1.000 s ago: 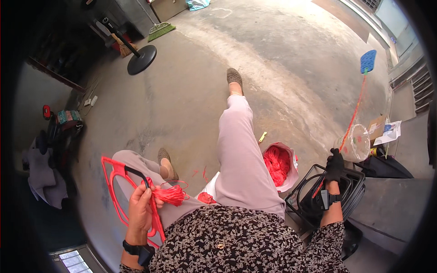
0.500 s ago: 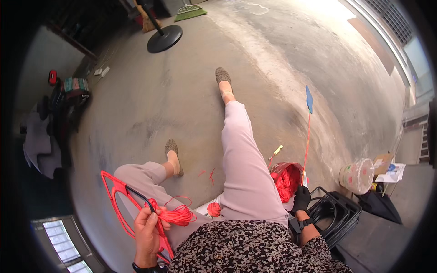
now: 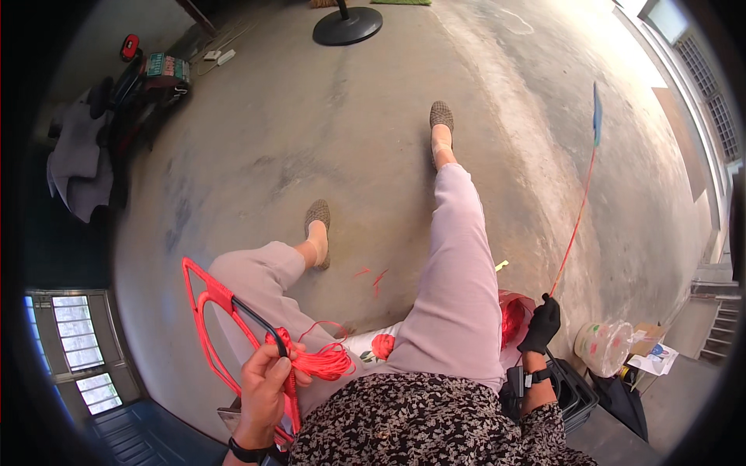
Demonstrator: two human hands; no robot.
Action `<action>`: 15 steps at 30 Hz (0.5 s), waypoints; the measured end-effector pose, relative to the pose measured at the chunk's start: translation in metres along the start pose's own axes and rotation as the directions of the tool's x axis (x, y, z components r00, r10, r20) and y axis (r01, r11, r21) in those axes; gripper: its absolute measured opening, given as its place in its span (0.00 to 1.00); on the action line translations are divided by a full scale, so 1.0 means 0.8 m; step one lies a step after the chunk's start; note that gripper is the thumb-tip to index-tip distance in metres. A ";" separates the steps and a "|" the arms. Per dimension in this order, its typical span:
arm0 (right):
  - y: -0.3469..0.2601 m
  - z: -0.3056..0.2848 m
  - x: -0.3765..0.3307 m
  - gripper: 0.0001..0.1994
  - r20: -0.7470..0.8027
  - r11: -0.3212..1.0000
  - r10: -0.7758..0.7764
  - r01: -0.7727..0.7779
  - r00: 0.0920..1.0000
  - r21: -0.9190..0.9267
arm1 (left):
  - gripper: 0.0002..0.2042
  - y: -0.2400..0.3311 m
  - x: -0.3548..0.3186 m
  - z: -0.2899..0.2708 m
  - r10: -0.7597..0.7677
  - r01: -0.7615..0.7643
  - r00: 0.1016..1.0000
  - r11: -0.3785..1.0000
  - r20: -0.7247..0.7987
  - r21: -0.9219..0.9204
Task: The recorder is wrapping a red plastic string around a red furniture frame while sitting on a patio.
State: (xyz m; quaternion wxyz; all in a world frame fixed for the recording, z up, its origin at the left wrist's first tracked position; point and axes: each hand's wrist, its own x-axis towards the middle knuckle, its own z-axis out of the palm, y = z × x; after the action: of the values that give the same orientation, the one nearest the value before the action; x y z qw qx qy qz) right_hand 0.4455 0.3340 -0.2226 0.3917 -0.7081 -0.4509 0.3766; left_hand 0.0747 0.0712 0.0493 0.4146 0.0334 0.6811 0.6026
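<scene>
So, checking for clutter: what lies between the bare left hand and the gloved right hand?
In the head view, the person's outstretched leg lies between the left hand and right hand.

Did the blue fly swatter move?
Yes. The fly swatter, held in the gloved right hand, swung up away from the clear plastic jar.

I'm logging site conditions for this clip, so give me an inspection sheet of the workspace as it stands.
Surface: bare concrete floor, stained; the person sits on it, legs out.
Job's things: red frame with a bundle of red cord; fly swatter with blue head and red stick.
Clutter: red cord scraps; clear plastic tub; black crate.
Grippers: left hand grips frame and cord; gloved right hand holds the swatter stick.
Cables: nothing seen for certain.
Surroundings: round black stand base; piled items at left.
</scene>
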 end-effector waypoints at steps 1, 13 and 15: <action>-0.018 0.010 0.002 0.15 0.016 1.000 -0.004 0.004 1.000 -0.002 | 0.07 0.001 -0.001 -0.001 -0.007 0.007 1.000 1.000 0.015 0.005; -0.033 0.044 -0.041 0.15 0.287 0.963 -0.061 0.132 0.956 -0.236 | 0.08 0.001 0.013 0.013 -0.091 0.092 0.992 0.996 0.087 -0.006; -0.027 0.103 -0.028 0.15 0.338 0.971 -0.066 0.138 0.939 -0.195 | 0.09 -0.001 0.005 0.005 -0.101 0.102 0.984 0.995 0.146 0.001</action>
State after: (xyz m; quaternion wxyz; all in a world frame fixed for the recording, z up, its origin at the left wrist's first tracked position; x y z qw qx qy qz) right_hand 0.3585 0.3367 -0.2331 0.2507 -0.6491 -0.5845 0.4174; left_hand 0.0751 0.0759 0.0467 0.4935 0.0415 0.6479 0.5788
